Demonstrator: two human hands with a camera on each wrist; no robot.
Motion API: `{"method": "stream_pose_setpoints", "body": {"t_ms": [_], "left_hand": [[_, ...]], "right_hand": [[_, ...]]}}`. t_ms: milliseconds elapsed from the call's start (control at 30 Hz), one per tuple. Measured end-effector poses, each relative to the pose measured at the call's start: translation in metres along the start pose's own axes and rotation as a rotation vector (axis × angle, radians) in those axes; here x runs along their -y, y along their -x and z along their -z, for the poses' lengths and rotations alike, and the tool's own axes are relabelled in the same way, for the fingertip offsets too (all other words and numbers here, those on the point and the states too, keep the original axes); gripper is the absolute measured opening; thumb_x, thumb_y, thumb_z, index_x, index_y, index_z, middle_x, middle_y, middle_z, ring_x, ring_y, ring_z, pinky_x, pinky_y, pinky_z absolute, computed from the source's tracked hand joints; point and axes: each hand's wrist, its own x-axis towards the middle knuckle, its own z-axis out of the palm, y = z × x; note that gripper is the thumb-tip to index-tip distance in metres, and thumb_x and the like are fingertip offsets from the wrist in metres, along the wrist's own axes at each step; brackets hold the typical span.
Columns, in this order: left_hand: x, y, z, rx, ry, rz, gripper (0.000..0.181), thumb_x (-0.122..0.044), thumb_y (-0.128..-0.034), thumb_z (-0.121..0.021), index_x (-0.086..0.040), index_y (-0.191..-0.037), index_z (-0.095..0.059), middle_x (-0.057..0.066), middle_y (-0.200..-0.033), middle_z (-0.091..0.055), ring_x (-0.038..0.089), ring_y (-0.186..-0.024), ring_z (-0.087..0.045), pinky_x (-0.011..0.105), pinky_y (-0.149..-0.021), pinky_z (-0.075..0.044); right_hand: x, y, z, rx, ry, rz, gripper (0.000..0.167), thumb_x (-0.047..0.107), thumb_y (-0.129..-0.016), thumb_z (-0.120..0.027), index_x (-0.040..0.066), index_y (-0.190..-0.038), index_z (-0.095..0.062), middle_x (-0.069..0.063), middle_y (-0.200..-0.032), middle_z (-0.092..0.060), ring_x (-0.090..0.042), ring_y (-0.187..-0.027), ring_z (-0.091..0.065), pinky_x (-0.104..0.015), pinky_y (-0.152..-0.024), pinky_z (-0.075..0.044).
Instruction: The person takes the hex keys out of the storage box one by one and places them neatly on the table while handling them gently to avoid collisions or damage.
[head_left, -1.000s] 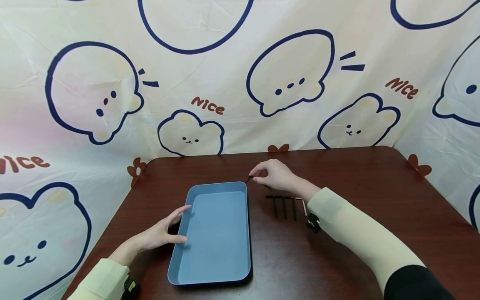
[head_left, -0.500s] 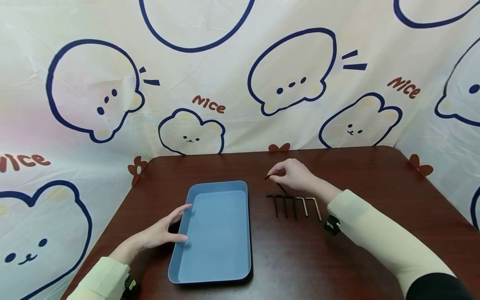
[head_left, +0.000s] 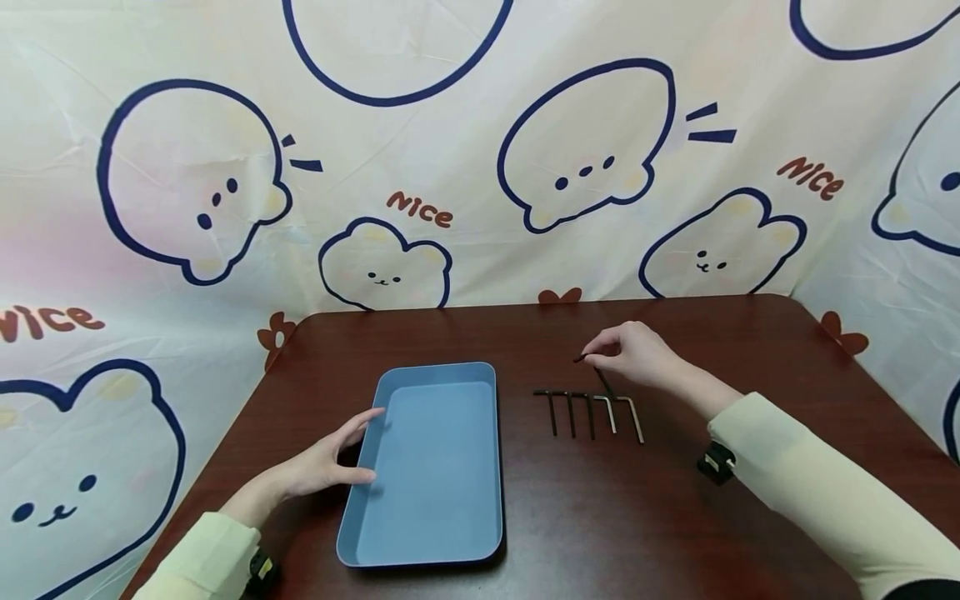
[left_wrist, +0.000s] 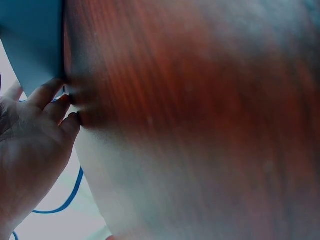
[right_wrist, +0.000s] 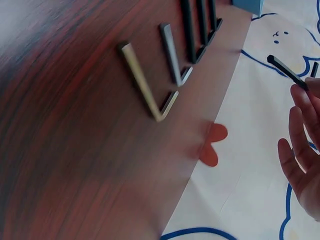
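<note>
My right hand (head_left: pixel 639 354) pinches a black hex key (right_wrist: pixel 286 71) above the table, its long arm slanting down behind two silver hex keys. Below, L-shaped hex keys lie in a row: three black hex keys (head_left: pixel 572 417) on the left, then a shorter silver hex key (head_left: pixel 611 417) and a longer silver hex key (head_left: pixel 637 422). My left hand (head_left: pixel 318 467) rests at the left rim of a blue rectangular tray (head_left: pixel 427 467); thumb and index finger spread over the rim. In the left wrist view, the other fingers (left_wrist: pixel 60 107) touch the tray's outer side.
The dark brown wooden table (head_left: pixel 675 517) ends at a cloth backdrop (head_left: pixel 480 167) printed with cartoon bears, which also runs along both sides. The tray's right edge stands a short way left of the hex key row.
My right hand has moved right with the black hex key, from beside the tray's far right corner to above the silver hex keys, uncovering them. My left hand and the tray stay put.
</note>
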Motion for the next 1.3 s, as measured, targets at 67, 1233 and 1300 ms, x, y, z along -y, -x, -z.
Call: {"method": "stream_pose_setpoints", "body": {"t_ms": [67,1233,1300], "left_hand": [[0.000,0.000,0.000,0.000,-0.003,0.000,0.087,-0.020,-0.0880,-0.073,-0.010,-0.153,-0.017,0.028,-0.156,-0.012,0.051,-0.140,-0.013,0.069,-0.103,-0.018],[0.000,0.001,0.000,0.004,-0.009,-0.016,0.087,-0.019,-0.0878,-0.074,-0.011,-0.154,-0.017,0.028,-0.156,-0.013,0.049,-0.141,-0.015,0.067,-0.104,-0.020],[0.000,0.001,0.000,0.005,-0.009,-0.015,0.087,-0.019,-0.0879,-0.074,-0.011,-0.154,-0.017,0.028,-0.156,-0.014,0.049,-0.141,-0.015,0.066,-0.104,-0.021]], "right_hand": [[-0.004,0.004,0.002,0.003,0.002,-0.009,0.009,0.013,-0.089,-0.071,0.012,-0.096,-0.078,0.001,-0.091,-0.072,-0.012,-0.069,-0.054,-0.031,-0.061,-0.042],[-0.053,0.052,0.020,0.082,0.017,-0.225,0.010,0.010,-0.089,-0.068,0.004,-0.096,-0.073,0.002,-0.080,-0.065,-0.016,-0.067,-0.049,-0.033,-0.058,-0.041],[-0.056,0.052,0.018,0.085,0.016,-0.229,0.010,0.011,-0.090,-0.068,0.005,-0.095,-0.073,0.002,-0.080,-0.065,-0.016,-0.067,-0.050,-0.033,-0.058,-0.041]]}}
